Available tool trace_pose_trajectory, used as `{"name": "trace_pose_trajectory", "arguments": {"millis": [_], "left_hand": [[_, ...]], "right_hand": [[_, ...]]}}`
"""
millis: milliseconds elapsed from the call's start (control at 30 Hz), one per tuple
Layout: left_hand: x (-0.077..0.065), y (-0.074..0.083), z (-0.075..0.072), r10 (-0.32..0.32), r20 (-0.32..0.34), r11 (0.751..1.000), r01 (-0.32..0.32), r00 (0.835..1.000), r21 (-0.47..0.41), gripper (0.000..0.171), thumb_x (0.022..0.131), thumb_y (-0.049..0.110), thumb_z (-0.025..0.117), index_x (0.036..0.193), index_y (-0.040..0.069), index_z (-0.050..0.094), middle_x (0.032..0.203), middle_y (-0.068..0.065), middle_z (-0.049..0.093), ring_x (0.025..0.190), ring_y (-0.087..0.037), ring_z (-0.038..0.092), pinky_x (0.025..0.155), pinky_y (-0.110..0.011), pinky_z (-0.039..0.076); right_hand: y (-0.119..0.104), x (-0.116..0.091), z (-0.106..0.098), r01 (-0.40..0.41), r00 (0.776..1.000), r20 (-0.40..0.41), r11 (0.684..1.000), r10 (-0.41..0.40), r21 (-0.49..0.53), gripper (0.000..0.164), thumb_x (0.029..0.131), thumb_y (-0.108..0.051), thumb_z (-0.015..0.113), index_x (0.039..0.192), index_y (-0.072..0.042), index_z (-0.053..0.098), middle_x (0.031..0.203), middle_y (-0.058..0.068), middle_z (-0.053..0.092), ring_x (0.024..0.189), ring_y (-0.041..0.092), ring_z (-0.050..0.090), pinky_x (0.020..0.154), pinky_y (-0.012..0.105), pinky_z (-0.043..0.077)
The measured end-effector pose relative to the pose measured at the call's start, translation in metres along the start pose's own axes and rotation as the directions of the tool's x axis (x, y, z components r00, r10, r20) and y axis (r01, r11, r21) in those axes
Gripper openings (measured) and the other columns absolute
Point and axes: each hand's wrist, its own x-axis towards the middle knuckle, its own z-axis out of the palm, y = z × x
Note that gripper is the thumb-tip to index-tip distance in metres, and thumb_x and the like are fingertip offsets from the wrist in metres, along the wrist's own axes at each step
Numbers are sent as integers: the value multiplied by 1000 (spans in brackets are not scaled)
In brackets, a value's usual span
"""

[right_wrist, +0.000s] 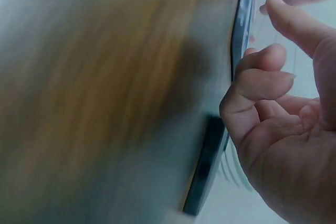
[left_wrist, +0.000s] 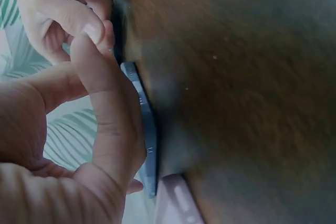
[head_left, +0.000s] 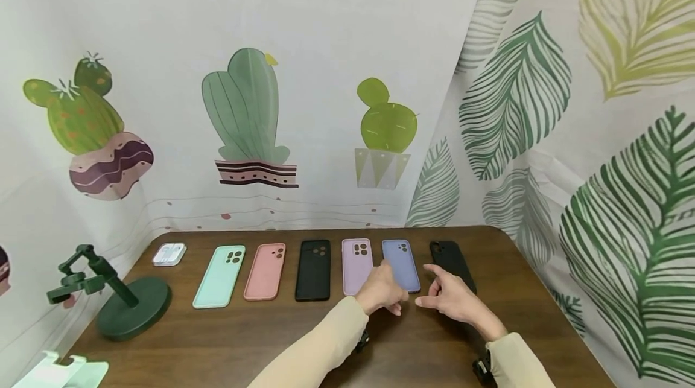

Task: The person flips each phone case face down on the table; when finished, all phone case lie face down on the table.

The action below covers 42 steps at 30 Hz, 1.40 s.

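A blue phone case (head_left: 404, 270) lies on the table with my left hand (head_left: 382, 289) at its lower left side, partly covering it. That hand's fingers bend loosely, and nothing shows between them in the left wrist view. My right hand (head_left: 455, 296) hovers to the right, over the near end of a black phone case (head_left: 449, 254), its thumb and forefinger spread apart. In the right wrist view, its other fingers curl loosely with nothing in them. A lilac phone case (head_left: 354, 273) sits just left of my left hand.
Farther left lie another black case (head_left: 313, 273), a pink case (head_left: 264, 273) and a mint case (head_left: 216, 282). A white earphone box (head_left: 169, 254) is at the back left. Nearer stand a dark green stand (head_left: 136, 309) and a mint holder (head_left: 65, 372). Printed cloth hangs behind the table (head_left: 217, 346).
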Motion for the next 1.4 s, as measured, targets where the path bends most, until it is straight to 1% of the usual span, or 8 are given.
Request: {"name": "trace_pose_trajectory", "arguments": {"millis": [200, 300, 400, 533, 733, 967, 1133, 1400], "left_hand": [[2, 0, 0, -53, 51, 996, 57, 997, -67, 19, 83, -13, 75, 95, -6, 63, 55, -12, 65, 36, -11, 58, 45, -28, 61], [3, -1, 3, -56, 51, 993, 61, 997, -98, 28, 82, -16, 74, 106, -9, 61, 55, -10, 62, 36, -11, 56, 43, -28, 60], [4, -1, 8, -56, 28, 990, 59, 998, -125, 57, 81, -19, 72, 133, -13, 49, 57, -10, 60, 35, -12, 55, 41, -29, 59], [7, -2, 15, -45, -47, 999, 43, 998, -32, 75, 82, -18, 73, 149, -15, 38, 67, -15, 63, 35, -11, 53, 39, -29, 57], [13, -3, 19, -43, -134, 995, 55, 990, 88, 75, 86, -14, 78, 149, -14, 38, 92, -28, 65, 36, -14, 56, 38, -27, 54], [13, -6, 20, -56, -102, 997, 62, 993, 51, 89, 89, -12, 77, 162, -14, 25, 96, -32, 66, 35, -13, 56, 37, -27, 54], [12, -8, 21, -20, -135, 995, 33, 991, 92, 84, 85, -12, 80, 154, -15, 33, 109, -42, 66, 36, -13, 58, 36, -26, 52], [10, -10, 20, -20, -90, 999, 17, 996, -36, 84, 87, -6, 80, 156, -14, 32, 77, -19, 64, 34, -10, 54, 38, -27, 55]], "right_hand": [[-7, 12, 10, -49, 999, 19, 999, 49, 22, 92, 87, -15, 91, 157, 17, 40, 79, 4, 66, 55, 15, 61, 55, 26, 51], [-8, 16, 12, -100, 995, 14, 995, 99, 18, 92, 86, -13, 91, 158, 16, 40, 79, 6, 65, 54, 16, 60, 52, 28, 50], [-8, 19, 13, -131, 991, 14, 991, 131, 19, 93, 85, -11, 90, 158, 16, 39, 77, 7, 63, 51, 15, 59, 48, 28, 49], [-7, 22, 16, -155, 988, -1, 988, 155, 21, 93, 85, -9, 89, 158, 17, 38, 75, 8, 62, 49, 15, 57, 47, 27, 47], [-8, 24, 18, -157, 986, -48, 988, 157, 12, 83, 88, -6, 86, 156, 16, 42, 72, 8, 62, 48, 16, 57, 47, 29, 48], [-6, 20, 18, -147, 987, -57, 989, 148, 33, 77, 90, -6, 83, 155, 12, 48, 68, 7, 63, 47, 16, 58, 46, 30, 50], [1, 16, 15, -79, 996, -31, 991, 83, 112, 75, 91, -6, 82, 153, 14, 46, 68, 6, 63, 48, 14, 57, 45, 28, 50], [6, 10, 8, -56, 998, 34, 942, 47, 330, 80, 95, -7, 79, 159, 14, 36, 75, 4, 63, 56, 11, 57, 50, 23, 51]]}}
